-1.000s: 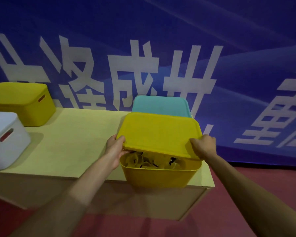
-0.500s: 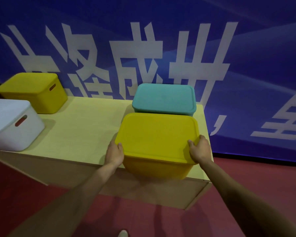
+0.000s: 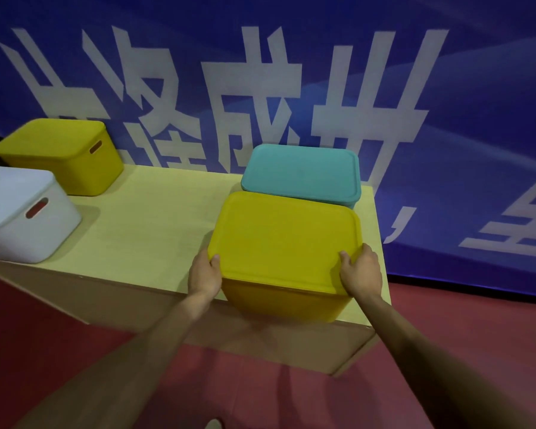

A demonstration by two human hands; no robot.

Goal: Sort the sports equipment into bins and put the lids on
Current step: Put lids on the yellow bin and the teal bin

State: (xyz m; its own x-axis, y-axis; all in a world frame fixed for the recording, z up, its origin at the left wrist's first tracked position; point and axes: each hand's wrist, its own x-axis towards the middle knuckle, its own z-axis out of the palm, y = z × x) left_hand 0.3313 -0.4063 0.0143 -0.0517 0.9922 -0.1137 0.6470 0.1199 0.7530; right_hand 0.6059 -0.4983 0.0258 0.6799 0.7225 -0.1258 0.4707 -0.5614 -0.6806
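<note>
A yellow bin [image 3: 287,301] stands at the front right corner of the pale wooden table [image 3: 155,218], and its yellow lid [image 3: 287,239] lies flat on top, hiding what is inside. My left hand [image 3: 205,274] grips the lid's near left corner with the thumb on top. At the near right corner my right hand [image 3: 361,270] holds the lid the same way. Right behind stands a teal bin with its lid [image 3: 302,173] on.
At the table's left end stand a lidded white bin [image 3: 22,218] with a red handle slot and a lidded yellow bin [image 3: 62,153] behind it. A blue banner with white characters hangs behind the table. The floor below is red.
A second ago the lid was tilted up over the open yellow bin, showing items inside. It has come down flat onto the bin, with both hands still on its near corners.
</note>
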